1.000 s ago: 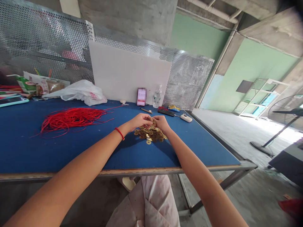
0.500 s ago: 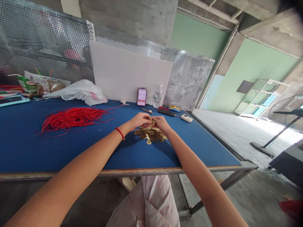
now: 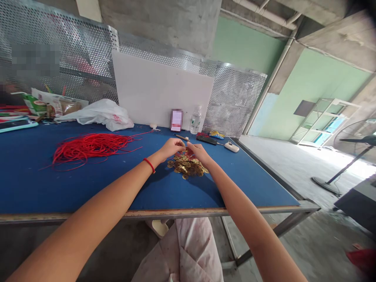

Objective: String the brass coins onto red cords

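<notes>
A pile of brass-coloured coins with holes [image 3: 188, 167] lies on the blue tabletop [image 3: 176, 196]. Just behind and above it, my left hand [image 3: 172, 148] and my right hand [image 3: 198, 152] nearly meet at the fingertips. The fingers of both hands are bent and closed; what they pinch is too small and partly hidden to make out. A red bracelet [image 3: 149, 165] circles my left wrist. Over to the left lies a loose bundle of red cords [image 3: 91, 148].
Behind the hands stand a phone [image 3: 176, 120] and a clear bottle [image 3: 196, 120], with a pen [image 3: 182, 138], a black object [image 3: 206, 139] and a white case [image 3: 232, 147] nearby. A white plastic bag [image 3: 105, 113] lies at the back left.
The coin seen at my fingertips earlier no longer shows there. My left fingertips have shifted slightly left and my right hand's fingers have changed their bend.
</notes>
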Demonstrator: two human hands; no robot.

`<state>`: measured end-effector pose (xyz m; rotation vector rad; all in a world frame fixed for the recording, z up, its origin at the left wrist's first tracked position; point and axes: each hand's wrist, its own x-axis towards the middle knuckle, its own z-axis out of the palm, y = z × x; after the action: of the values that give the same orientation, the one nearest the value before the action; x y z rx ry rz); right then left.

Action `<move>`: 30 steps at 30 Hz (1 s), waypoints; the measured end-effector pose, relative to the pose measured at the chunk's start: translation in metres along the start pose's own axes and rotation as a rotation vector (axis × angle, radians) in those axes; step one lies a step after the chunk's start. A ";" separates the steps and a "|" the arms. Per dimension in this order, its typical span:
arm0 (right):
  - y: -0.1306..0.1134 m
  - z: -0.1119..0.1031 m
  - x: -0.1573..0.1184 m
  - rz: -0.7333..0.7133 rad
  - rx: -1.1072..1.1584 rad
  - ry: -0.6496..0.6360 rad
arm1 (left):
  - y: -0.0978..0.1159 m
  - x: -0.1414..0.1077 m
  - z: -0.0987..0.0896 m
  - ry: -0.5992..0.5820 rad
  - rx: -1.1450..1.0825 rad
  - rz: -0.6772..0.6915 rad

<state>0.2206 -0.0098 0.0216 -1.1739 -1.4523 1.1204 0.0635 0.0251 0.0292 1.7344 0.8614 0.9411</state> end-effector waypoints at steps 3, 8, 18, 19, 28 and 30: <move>0.002 0.000 0.002 -0.016 -0.003 -0.005 | -0.003 0.002 -0.001 0.004 0.010 0.003; 0.004 -0.002 0.003 -0.052 -0.012 0.001 | 0.000 0.000 -0.001 0.002 -0.017 0.010; 0.008 -0.003 0.006 -0.192 -0.196 0.002 | 0.003 -0.001 -0.001 0.027 -0.063 -0.005; 0.008 -0.004 0.006 -0.206 -0.223 -0.001 | 0.003 0.000 -0.001 0.026 -0.068 -0.008; 0.003 -0.008 0.003 -0.342 -0.498 -0.009 | 0.001 0.000 -0.002 0.015 -0.110 -0.034; 0.002 -0.009 0.003 -0.344 -0.489 -0.020 | 0.002 0.000 -0.002 0.017 -0.121 -0.039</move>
<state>0.2291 -0.0059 0.0212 -1.1724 -1.9234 0.5552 0.0618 0.0250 0.0314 1.6028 0.8296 0.9639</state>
